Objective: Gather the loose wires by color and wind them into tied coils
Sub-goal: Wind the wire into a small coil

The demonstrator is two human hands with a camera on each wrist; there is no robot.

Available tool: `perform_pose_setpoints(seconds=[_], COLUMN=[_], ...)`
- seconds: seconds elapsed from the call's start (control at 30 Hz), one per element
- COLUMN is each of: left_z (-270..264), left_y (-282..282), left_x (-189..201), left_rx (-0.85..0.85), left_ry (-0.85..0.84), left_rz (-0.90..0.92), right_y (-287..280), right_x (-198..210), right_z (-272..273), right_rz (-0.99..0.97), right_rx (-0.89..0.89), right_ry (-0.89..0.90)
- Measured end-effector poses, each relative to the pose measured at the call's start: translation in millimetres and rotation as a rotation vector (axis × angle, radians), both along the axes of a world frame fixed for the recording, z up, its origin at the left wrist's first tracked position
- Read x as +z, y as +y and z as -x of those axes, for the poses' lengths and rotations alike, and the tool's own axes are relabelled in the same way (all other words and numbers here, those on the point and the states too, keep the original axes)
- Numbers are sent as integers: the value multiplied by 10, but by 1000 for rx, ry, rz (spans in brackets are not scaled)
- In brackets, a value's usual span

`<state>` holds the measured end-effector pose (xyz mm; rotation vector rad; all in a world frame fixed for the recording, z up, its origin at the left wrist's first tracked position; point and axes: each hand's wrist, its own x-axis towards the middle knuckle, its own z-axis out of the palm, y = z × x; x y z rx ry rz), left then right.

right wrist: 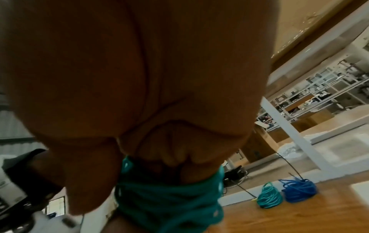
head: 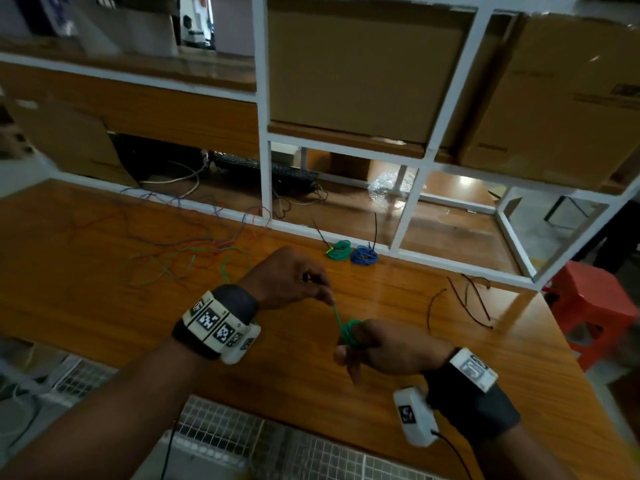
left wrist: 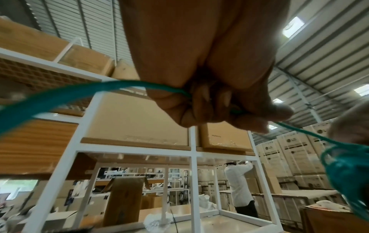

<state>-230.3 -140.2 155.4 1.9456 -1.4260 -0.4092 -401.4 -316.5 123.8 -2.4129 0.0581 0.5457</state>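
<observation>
1. Nearest the person, the right hand serves as the spool: a green wire is wrapped in several turns round its curled fingers, just above the counter. That grip is closed round the bundle; the right wrist view shows the green turns banded across the fingers.
2. Just beyond it, the left hand pinches the free run of the same wire between thumb and fingertips. The left wrist view shows the strand passing through the closed fist, with a loose tail curving off to the other side.
3. The step in hand looks like winding a second green coil. The next move would call for the left hand to carry the strand round the right fingers again, keeping light tension so the turns stay stacked, then for a tie.
4. The taut stretch of wire runs short and slanted, from the left-hand pinch down towards the person to the bundle; the ring of turns sits across the right fingers.
5. Further out, black ties lie on the counter to the right.
6. Further still, a finished green coil and a blue coil rest side by side near the counter's far edge.
7. Loose wires of mixed colours sprawl to the far left, still unsorted.
</observation>
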Motion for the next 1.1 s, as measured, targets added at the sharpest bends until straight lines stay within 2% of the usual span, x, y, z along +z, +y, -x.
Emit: perform_pose_setpoints(seconds=[0.07,0.13,0.2,0.3,0.37,0.43,0.47,0.5,0.57,0.63,0.67,0.7,0.77,0.83,0.9,1.0,1.07,1.1], left_z=[6,-18,-47,11,102,166,194,203,276,335,333,281,102,-86,-182,-196,-217,-230], left_y=[-75,-106,-123,-171,-219,-260,-268,-281,-269,-233,-204,-162,-3,210,336,239,120,60], left_x=[68,96,67,-80,-212,-353,-431,-550,-766,-977,-1055,-1114,-1136,-1046,-936,-713,-577,-510], left_rx=[-75,-100,-101,-111,-117,-71,-41,3,46,71,94,138,287,406,419,352,304,290], left_ry=[67,186,297,519,680,737,740,728,744,726,650,528,271,102,41,-25,-47,-2], left_rz=[35,84,163,256,310,370,388,379,322,249,204,165,172,269,297,282,311,317], right_y=[38,82,109,155,228,236,203,161,94,16,-31,-71,-199,-274,-221,-24,92,131], right_x=[73,125,164,275,403,466,446,403,323,217,133,48,-100,-196,-259,-259,-242,-208], right_z=[5,38,35,-36,-120,-250,-321,-401,-524,-599,-603,-579,-462,-305,-205,-128,-117,-105], right_rz=[-188,-569,-898,-1112,-1340,-1496,-1425,-1233,-551,77,263,368,466,416,315,277,118,-21], right_rx=[104,186,166,156,29,-236,-359,-472,-630,-556,-466,-385,-307,-277,-222,-91,-54,-62], right_ry=[27,0,-52,-212,-299,-435,-541,-658,-792,-706,-637,-563,-419,-298,-241,-101,-35,-16])
